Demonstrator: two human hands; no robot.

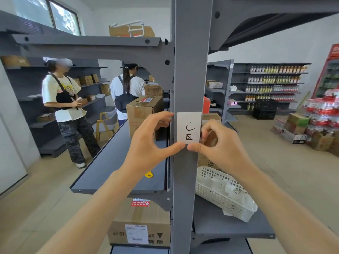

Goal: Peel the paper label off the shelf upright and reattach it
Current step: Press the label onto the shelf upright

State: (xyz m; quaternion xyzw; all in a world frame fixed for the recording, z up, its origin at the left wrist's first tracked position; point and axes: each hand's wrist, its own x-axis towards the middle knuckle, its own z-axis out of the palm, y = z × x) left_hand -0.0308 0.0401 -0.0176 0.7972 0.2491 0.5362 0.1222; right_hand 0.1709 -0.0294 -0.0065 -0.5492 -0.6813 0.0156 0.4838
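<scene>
A white paper label [189,125] with black handwriting lies flat against the grey shelf upright [190,70] at chest height. My left hand [152,142] reaches in from the left, its index finger at the label's upper left edge and its thumb tip on the lower left corner. My right hand [220,143] comes from the right, thumb on the label's bottom edge and curled fingers at its right edge. Both thumbs nearly meet under the label.
Grey shelves flank the upright: cardboard boxes [145,114] on the left shelf [102,171], a white plastic basket [220,191] on the right one. A large box [141,224] sits on the lower shelf. Two people [67,110] stand at far-left shelving. Stacked drink packs [319,114] are at right.
</scene>
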